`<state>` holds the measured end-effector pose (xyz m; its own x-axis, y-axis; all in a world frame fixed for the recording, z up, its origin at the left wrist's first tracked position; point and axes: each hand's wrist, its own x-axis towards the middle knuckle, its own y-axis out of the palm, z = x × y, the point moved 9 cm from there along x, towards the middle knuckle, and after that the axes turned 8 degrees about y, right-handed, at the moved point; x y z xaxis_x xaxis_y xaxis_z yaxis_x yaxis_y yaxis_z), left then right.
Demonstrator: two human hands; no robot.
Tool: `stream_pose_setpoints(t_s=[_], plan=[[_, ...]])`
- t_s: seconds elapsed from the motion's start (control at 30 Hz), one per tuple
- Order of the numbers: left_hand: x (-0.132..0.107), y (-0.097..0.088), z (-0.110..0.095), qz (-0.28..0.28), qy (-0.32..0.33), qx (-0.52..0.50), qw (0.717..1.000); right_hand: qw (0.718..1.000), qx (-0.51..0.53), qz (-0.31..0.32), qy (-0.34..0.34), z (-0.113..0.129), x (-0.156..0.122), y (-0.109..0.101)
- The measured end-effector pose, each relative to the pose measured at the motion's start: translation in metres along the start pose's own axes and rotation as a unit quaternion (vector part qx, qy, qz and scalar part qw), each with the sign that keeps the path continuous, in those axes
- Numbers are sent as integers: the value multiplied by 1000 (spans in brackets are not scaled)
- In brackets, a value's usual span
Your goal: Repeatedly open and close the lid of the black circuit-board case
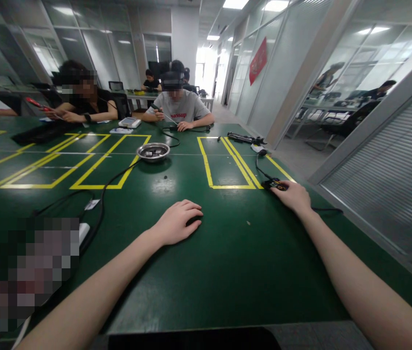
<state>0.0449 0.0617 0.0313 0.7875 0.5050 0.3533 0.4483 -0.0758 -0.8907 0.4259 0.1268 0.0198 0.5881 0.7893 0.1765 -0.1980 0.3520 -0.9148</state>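
My left hand [177,222] rests on the green table [206,272] with its fingers curled over a small dark object [194,221] that I cannot make out. My right hand [293,196] reaches to the right edge of the table and closes on a small black device with yellow markings [274,184]. A black cable [260,167] runs from that device toward the far side.
A metal bowl [153,151] with small parts sits mid-table between yellow tape rectangles [223,165]. A black tool [244,139] lies far right. A white power strip [83,231] and black cables [99,204] lie left. Two people work at the far edge [178,109].
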Motion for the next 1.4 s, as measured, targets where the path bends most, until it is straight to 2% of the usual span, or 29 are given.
stream_pose_setpoints(t_s=[0.07,0.17,0.23,0.33,0.4,0.47,0.6,0.73,0.83,0.97,1.2,1.3,1.4], plan=[[0,0,1,-1,-3,-3,1000,999,9,32,-39,26,-17,7],[-1,-3,1,-10,-8,-11,1000,977,77,86,-177,80,-62,19],[-1,-10,-2,-28,-6,-17,999,937,139,130,-294,116,-106,23],[0,-19,-15,-47,28,-33,998,839,192,216,-461,155,-179,23],[2,-18,-24,-36,50,-52,997,793,210,249,-516,166,-211,18],[3,-15,-27,-21,45,-58,997,773,228,257,-533,169,-224,12],[2,-8,-21,-9,13,-35,999,764,278,211,-542,165,-218,-4],[-2,-8,-13,-6,-1,-10,1000,805,230,110,-536,159,-198,-12],[-3,-9,-9,-3,-8,-5,1000,824,169,68,-537,155,-188,-12],[-2,-7,-8,13,-5,-8,1000,814,151,90,-554,154,-187,-3],[-3,-7,0,23,-18,5,1000,792,195,148,-560,157,-195,2],[-4,-6,3,20,-32,-3,999,800,219,159,-535,156,-189,0],[-3,-6,4,18,-33,-16,999,810,235,196,-501,154,-181,5]])
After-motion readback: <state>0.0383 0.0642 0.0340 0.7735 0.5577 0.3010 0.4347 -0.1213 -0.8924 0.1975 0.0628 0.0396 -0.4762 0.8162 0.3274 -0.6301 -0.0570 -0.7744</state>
